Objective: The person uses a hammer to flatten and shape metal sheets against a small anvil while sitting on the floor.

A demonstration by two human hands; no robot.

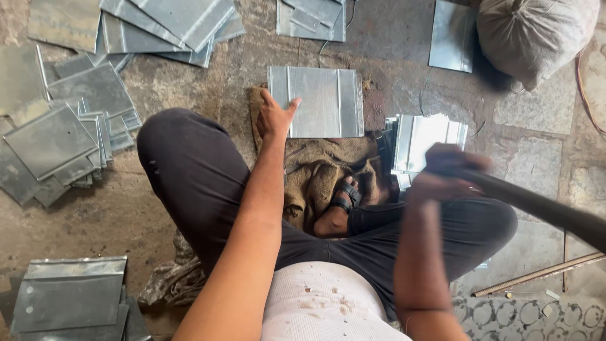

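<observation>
The person sits cross-legged on the stone floor (pixel 189 88). The left hand (pixel 274 117) lies flat with spread fingers on the left edge of a folded metal sheet (pixel 325 101), which rests on a piece of burlap cloth (pixel 315 167) in front of the knees; this grip is wide, pressing and not closing around anything. The right hand (pixel 445 173) is closed around the dark handle of a hammer-like tool (pixel 543 205), raised and blurred; its head is out of view. The step in hand seems to be striking the sheet's fold. I judge the next blow needs the sheet kept steady and the fingers away from the seam. Stacks of similar sheets (pixel 69 136) lie around, and a sack (pixel 536 31) is at the upper right.
</observation>
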